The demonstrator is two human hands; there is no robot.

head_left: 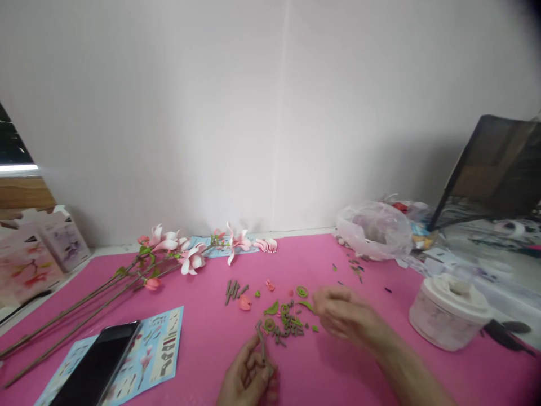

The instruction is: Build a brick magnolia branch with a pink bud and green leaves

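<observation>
My left hand (253,372), low in the middle, is closed around a thin grey-brown stem piece (261,338) that points up with a small bend at its tip. To its upper right lies a pile of small brown and green plastic parts (289,324). Just right of the pile is my right hand (340,310), raised with its fingers curled together and slightly blurred; whether something small is between the fingertips is hidden. A green leaf piece (305,305) lies beside those fingertips. Pink petal pieces (244,303) and several short brown rods (231,290) sit beyond my left hand.
Assembled magnolia branches (169,248) lie at the left on the pink mat (203,332). A phone (97,366) rests on an instruction sheet (171,344). At the right are a white round container (448,316), a plastic bag (374,228) and a dark screen (490,169). Boxes (63,239) stand far left.
</observation>
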